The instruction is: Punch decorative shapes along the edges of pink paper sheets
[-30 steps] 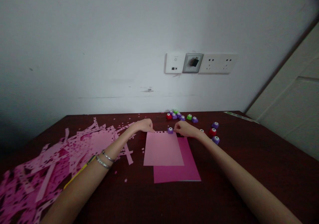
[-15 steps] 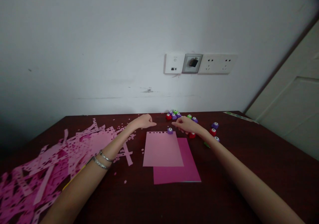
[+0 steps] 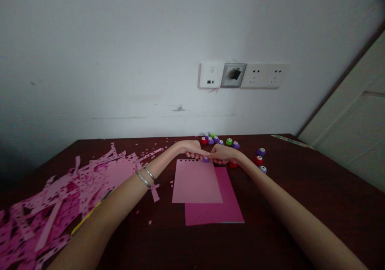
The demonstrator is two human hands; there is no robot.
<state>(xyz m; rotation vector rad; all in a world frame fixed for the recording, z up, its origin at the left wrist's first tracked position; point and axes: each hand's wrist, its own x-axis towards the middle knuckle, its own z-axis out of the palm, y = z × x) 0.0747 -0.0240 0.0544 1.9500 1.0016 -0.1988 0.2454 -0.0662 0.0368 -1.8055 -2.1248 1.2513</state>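
Note:
A light pink sheet (image 3: 197, 182) lies on a darker pink sheet (image 3: 224, 208) on the dark wooden table (image 3: 210, 242). A row of punched holes runs along the light sheet's far edge. A small purple paper punch (image 3: 206, 159) sits on that edge, mostly hidden. My left hand (image 3: 191, 149) and my right hand (image 3: 222, 154) meet over it, fingers curled and pressed down on the punch.
Several small punches, purple (image 3: 260, 152), red (image 3: 257, 160) and green (image 3: 229, 141), are scattered behind and right of my hands. A heap of punched pink paper strips (image 3: 60, 198) covers the table's left side. Wall sockets (image 3: 242, 75) are above; a door (image 3: 355, 125) stands at right.
My left hand has moved right from the sheet's far left corner to join my right hand over the purple punch. The right hand came back down onto it.

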